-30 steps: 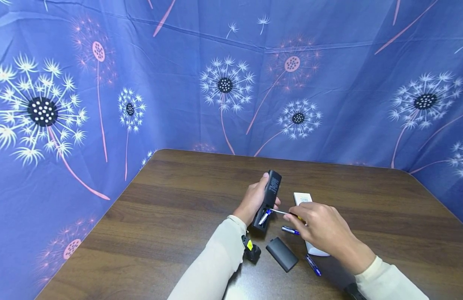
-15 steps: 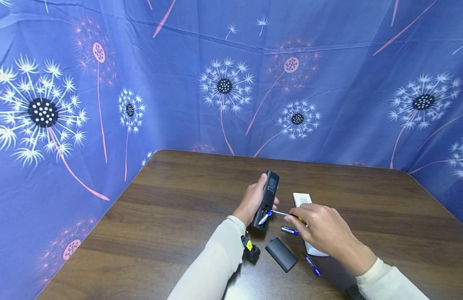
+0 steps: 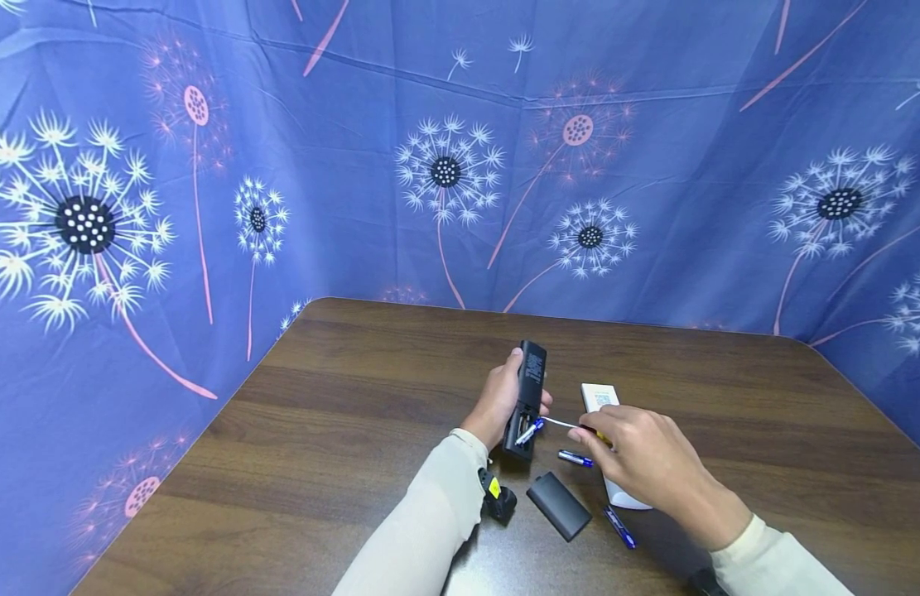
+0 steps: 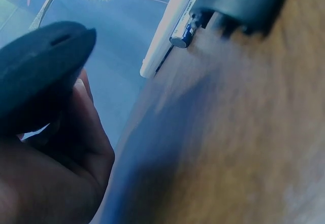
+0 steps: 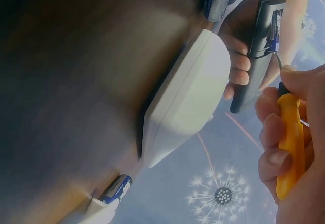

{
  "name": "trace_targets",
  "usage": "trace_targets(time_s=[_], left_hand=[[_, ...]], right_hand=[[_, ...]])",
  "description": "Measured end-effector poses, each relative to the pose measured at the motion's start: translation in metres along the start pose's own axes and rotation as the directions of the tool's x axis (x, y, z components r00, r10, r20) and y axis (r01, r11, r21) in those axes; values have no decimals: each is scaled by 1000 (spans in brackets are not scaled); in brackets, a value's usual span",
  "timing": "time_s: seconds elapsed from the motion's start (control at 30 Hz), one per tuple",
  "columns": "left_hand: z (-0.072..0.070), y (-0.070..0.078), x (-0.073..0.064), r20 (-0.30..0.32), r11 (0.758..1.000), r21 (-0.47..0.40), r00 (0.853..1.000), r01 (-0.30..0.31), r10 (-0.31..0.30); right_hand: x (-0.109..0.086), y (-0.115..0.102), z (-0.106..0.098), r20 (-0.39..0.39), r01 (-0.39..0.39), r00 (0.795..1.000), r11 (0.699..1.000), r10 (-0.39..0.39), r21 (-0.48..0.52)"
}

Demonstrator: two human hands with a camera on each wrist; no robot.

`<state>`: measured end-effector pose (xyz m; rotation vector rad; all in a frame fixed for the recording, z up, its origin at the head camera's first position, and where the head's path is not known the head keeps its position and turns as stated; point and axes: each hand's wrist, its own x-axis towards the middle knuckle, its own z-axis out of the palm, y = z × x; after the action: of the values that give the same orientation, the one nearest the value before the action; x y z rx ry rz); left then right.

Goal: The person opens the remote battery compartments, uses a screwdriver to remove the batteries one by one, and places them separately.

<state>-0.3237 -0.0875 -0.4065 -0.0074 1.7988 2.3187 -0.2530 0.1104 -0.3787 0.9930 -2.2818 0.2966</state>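
Note:
My left hand (image 3: 497, 401) grips a black remote control (image 3: 532, 372), its back turned up and its battery compartment uncovered. A blue-and-silver battery (image 3: 529, 433) lies slantwise at that compartment, one end raised. In my right hand (image 3: 642, 455) is a screwdriver (image 5: 290, 148) with a yellow handle; its thin metal shaft (image 3: 560, 423) reaches to the battery's raised end. The right wrist view shows the fingers wrapped along the handle. Seen from the left wrist, the remote's dark end (image 4: 40, 76) fills the left side and hides the compartment.
Below the remote lies a black battery cover (image 3: 560, 506) on the wooden table (image 3: 340, 414). One loose battery (image 3: 575, 459) rests beside a white handheld device (image 3: 598, 396), partly behind my right hand. Another battery (image 3: 619, 527) lies nearer me. A patterned blue cloth (image 3: 340, 165) hangs behind.
The remote's top end has swung slightly left in the left hand. The battery's raised end now sticks out more at the remote's right edge; the right hand has barely moved.

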Motion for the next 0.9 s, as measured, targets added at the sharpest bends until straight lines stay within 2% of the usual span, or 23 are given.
trace_targets(time_s=[0.5,0.9], left_hand=[[0,1,-3,-13,1000,-12,1000,17,-17],[2,1,-2,-49,1000,4,999,3,-3]], right_hand=[[-3,-1,-3,22,-33,999,999,34,-5],[-6,-3,-6,89,-88,992,995,91,-37]])
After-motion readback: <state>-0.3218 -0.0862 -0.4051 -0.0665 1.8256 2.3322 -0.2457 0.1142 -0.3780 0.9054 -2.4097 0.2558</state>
